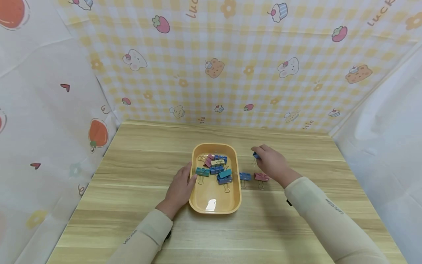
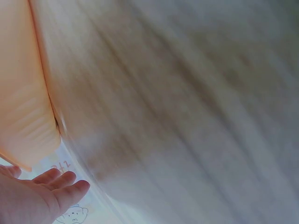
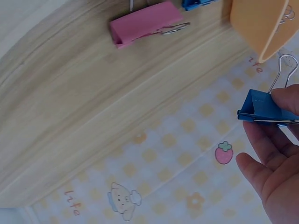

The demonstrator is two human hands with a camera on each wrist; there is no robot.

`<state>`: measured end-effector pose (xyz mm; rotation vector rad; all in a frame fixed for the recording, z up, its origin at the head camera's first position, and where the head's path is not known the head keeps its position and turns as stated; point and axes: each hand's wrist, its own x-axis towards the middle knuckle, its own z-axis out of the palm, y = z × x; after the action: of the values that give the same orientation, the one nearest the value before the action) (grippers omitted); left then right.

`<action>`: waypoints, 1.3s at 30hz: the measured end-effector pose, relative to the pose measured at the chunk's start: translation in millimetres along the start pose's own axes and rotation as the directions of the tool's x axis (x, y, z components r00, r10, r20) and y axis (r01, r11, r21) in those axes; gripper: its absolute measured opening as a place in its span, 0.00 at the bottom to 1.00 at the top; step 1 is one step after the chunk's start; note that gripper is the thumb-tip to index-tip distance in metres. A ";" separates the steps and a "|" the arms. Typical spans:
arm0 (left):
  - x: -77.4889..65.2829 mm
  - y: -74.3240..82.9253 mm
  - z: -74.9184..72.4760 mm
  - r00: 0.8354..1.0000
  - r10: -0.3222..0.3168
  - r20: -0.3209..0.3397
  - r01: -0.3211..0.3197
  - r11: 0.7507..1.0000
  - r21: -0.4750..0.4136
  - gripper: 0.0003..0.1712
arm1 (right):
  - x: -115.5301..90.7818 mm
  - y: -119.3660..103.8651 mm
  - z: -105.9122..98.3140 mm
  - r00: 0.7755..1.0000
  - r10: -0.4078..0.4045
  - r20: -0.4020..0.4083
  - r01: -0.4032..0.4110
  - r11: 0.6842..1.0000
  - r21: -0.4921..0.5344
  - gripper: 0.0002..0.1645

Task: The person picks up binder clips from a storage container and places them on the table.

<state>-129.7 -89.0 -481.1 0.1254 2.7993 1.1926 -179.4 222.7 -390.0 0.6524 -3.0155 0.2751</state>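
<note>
beige cloth [image 1: 146,233] is seen at eight o'clock of the tray [image 1: 201,196]; beyond it, at nine o'clock, the left hand [image 1: 178,187] is laid against the tray's side, its fingers nearly straight, and how firmly it is pressed cannot be told. inside the tray, loose clips [image 1: 216,169] are heaped from about ten o'clock round to three, some of them overlapped. on the table [image 1: 132,176], just beside the tray at three o'clock, a blue clip [image 1: 244,176] is found, then a pink clip [image 1: 261,177] farther out. at two o'clock the held clip [image 3: 264,106], blue too, is pinched between the thumb and fingers of the right hand [image 1: 271,161]. it could be dropped, it is judged, if the pinch on its slanted faces slipped; the tray could be skewed if it were knocked while only lightly steadied. in the head view the held clip is mostly covered by the hand; in the right wrist view its far end is cut off. lower clips in the heap are partly hidden, and the left wrist view is blurred.
</note>
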 end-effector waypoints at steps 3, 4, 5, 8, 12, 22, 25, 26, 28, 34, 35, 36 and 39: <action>-0.1 0.9 -0.4 1.000 -0.006 0.005 0.006 1.000 -0.003 0.35 | -3.0 3.9 0.8 1.000 0.005 0.012 -0.005 1.000 0.002 0.24; -0.2 1.3 -0.5 1.000 -0.007 0.005 0.007 1.000 -0.004 0.35 | -3.9 5.2 1.3 1.000 0.004 0.015 -0.004 1.000 0.003 0.24; -0.1 1.6 -0.7 1.000 -0.010 0.007 0.011 1.000 -0.006 0.35 | -4.9 6.6 1.8 1.000 0.005 0.016 -0.005 1.000 0.003 0.24; -0.1 2.2 -0.9 1.000 -0.016 0.012 0.016 1.000 -0.008 0.35 | -6.7 9.7 3.3 1.000 0.005 0.027 -0.005 1.000 0.002 0.25; -0.3 1.8 -1.0 1.000 -0.017 0.011 0.017 1.000 -0.006 0.35 | -9.1 13.7 5.4 0.999 0.014 0.046 -0.014 1.000 -0.003 0.25; -0.6 0.8 -1.0 1.000 -0.020 0.015 0.021 1.000 -0.009 0.35 | -14.7 24.4 7.2 0.999 0.014 0.042 -0.014 1.000 -0.001 0.24; -0.1 0.2 -0.4 1.000 -0.022 0.017 0.023 1.000 -0.008 0.36 | -17.0 29.6 10.2 0.999 0.011 0.038 -0.011 1.000 -0.002 0.24; 0.2 -0.2 -0.1 1.000 -0.023 0.017 0.023 1.000 -0.007 0.36 | -17.8 31.5 11.3 0.999 0.011 0.037 -0.011 1.000 0.000 0.24; 0.6 -0.7 0.4 1.000 -0.023 0.017 0.023 1.000 -0.005 0.36 | -18.6 35.3 13.5 0.999 0.014 0.046 -0.014 1.000 -0.001 0.24; 0.9 -0.8 1.0 1.000 -0.023 0.017 0.023 1.000 -0.001 0.36 | -21.9 44.4 17.8 0.995 0.038 0.087 -0.037 0.999 -0.008 0.24; 0.9 -0.8 1.2 1.000 -0.022 0.017 0.022 1.000 0.000 0.36 | -22.8 45.4 18.0 0.995 0.040 0.090 -0.039 0.999 -0.008 0.24; 1.0 -0.8 1.5 1.000 -0.020 0.016 0.020 1.000 0.001 0.36 | -23.6 46.9 18.4 0.995 0.043 0.094 -0.043 0.999 -0.009 0.24; 1.1 -1.0 1.6 1.000 -0.018 0.014 0.017 1.000 0.004 0.36 | -26.1 51.4 19.4 0.992 0.057 0.109 -0.056 0.998 -0.010 0.24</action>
<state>-130.6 -88.4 -483.0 0.1089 2.7849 1.1779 -177.0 275.8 -419.5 0.6014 -3.1418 0.2385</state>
